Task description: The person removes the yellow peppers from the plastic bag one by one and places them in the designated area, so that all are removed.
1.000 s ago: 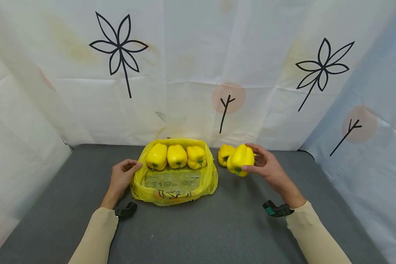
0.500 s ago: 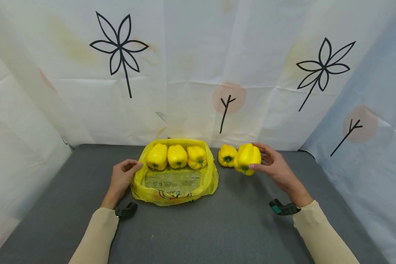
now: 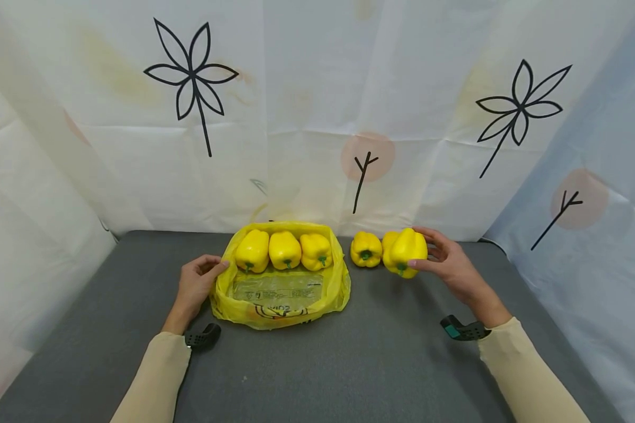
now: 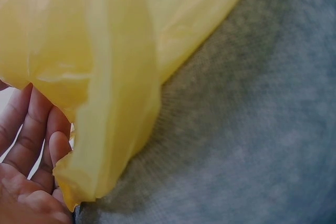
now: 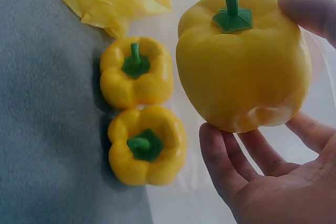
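My left hand (image 3: 193, 286) pinches the left rim of a yellow plastic bag (image 3: 280, 318), which lies with its mouth spread wide. In the left wrist view the fingers meet a folded flap of the bag (image 4: 113, 93). Three yellow bell peppers (image 3: 284, 249) sit in a row along its back side. My right hand (image 3: 452, 271) holds another yellow bell pepper (image 5: 241, 72) between thumb and fingertips, raised above the table, green stem showing. Two more peppers stand side by side right of the bag, a nearer one (image 5: 137, 90) and a farther one (image 5: 152, 167), partly covered by the held pepper in the head view.
A dark grey table (image 3: 307, 376) carries everything. Pale cloth (image 3: 296, 117) printed with plant drawings hangs behind it and at both sides. Each wrist wears a dark band (image 3: 203, 336).
My right hand has moved rightward with the held bell pepper, so the first loose pepper is fully uncovered and the second now partly shows. The left hand and bag have stayed put.
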The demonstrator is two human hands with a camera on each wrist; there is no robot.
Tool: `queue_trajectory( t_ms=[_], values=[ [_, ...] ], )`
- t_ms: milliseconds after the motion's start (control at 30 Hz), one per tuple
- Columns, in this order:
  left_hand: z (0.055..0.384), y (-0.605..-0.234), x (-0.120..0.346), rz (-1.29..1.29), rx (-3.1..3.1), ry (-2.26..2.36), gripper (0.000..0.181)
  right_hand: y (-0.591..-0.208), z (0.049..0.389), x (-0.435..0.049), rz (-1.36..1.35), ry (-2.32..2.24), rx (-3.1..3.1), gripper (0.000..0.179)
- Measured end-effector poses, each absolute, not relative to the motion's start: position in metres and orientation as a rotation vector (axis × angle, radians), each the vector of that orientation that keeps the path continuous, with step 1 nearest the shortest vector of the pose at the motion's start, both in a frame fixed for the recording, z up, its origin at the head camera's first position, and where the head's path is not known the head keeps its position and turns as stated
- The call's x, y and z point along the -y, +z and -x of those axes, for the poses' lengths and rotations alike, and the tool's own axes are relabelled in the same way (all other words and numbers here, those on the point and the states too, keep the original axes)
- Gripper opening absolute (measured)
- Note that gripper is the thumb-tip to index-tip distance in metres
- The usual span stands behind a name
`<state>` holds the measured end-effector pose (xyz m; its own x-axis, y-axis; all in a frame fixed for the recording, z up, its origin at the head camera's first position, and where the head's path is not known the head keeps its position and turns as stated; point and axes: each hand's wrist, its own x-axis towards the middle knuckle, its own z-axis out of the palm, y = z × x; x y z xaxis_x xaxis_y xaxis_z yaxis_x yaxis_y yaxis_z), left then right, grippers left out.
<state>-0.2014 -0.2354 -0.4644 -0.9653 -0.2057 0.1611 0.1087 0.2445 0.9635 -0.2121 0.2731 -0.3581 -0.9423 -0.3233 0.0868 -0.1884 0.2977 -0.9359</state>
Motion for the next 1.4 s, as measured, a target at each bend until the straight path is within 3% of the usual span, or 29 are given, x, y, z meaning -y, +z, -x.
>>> queue_trajectory(
  t_ms=[1400],
  values=[
    [0.203, -0.466, 0.236, -0.099, 2.254, -1.796, 0.035, -0.367, 0.242, -0.332, 0.250, -1.697, -2.469, 0.077]
  ],
)
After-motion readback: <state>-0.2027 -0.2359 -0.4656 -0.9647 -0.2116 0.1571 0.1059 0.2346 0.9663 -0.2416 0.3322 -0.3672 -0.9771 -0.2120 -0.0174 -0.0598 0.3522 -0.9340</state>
